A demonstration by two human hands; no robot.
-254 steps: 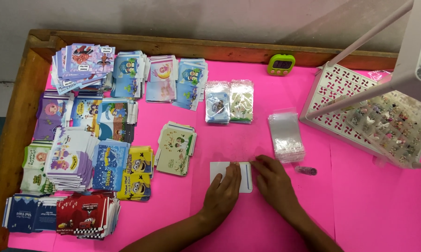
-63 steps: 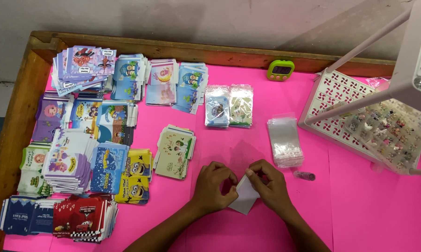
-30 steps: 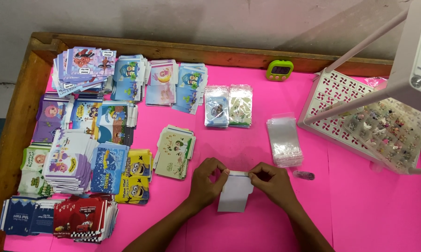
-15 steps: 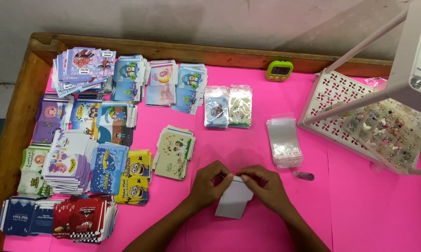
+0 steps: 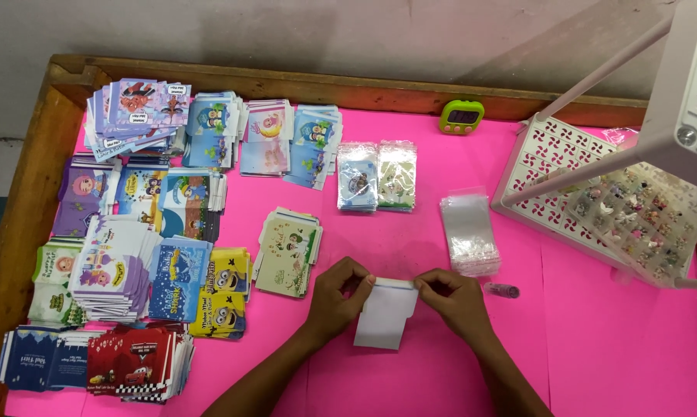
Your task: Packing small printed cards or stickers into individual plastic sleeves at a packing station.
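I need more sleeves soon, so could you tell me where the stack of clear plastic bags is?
The stack of clear plastic bags lies right of centre, between the white basket and the right hand.

On the pink table (image 5: 595, 340), the left hand (image 5: 337, 297) and right hand (image 5: 456, 301) pinch the top corners of a white packet (image 5: 383, 315), with card stacks (image 5: 140, 232) at left and clear sleeves (image 5: 468, 232) just beyond the right hand.

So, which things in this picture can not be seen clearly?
- Head view: the front of the white envelope faces down; the hands cover its top corners.
- The small items in the white basket are too small, partly behind the white rack.
- The dark blue cards are cut by the bottom edge.
- The green timer display is too small.
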